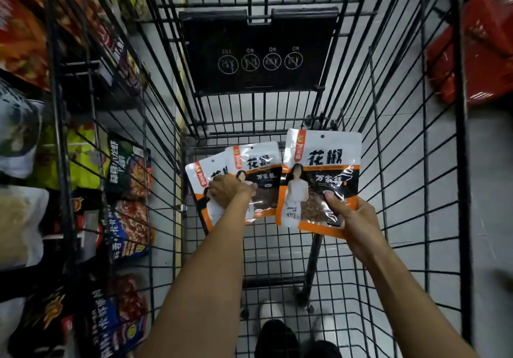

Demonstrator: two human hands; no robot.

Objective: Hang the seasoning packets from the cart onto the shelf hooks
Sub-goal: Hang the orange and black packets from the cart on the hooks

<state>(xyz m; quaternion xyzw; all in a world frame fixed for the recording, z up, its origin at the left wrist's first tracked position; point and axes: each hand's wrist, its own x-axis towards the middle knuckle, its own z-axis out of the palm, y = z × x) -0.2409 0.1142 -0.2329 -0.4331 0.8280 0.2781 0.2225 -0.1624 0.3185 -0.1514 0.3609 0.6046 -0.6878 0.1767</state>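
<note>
Seasoning packets (258, 169) are being held low inside the wire cart (402, 163), above its mesh bottom. The left hand (227, 191) is gripping two overlapping ones at their lower part. The right hand (352, 224) is pinching a single packet (322, 174) at its lower corner, thumb pressing on the front. The hands are not touching each other, and a shelf (125, 191) of other bags is standing left of the cart

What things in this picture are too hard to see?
All in the head view:
- Shelf hooks: not made out; the shelf packs at left are blurred.
- Rear packet: its name covered by the front packet and the left hand.
- Small print on the third packet, in the right hand: too small.
- Red bags, right edge: blurred, cut off.
</note>
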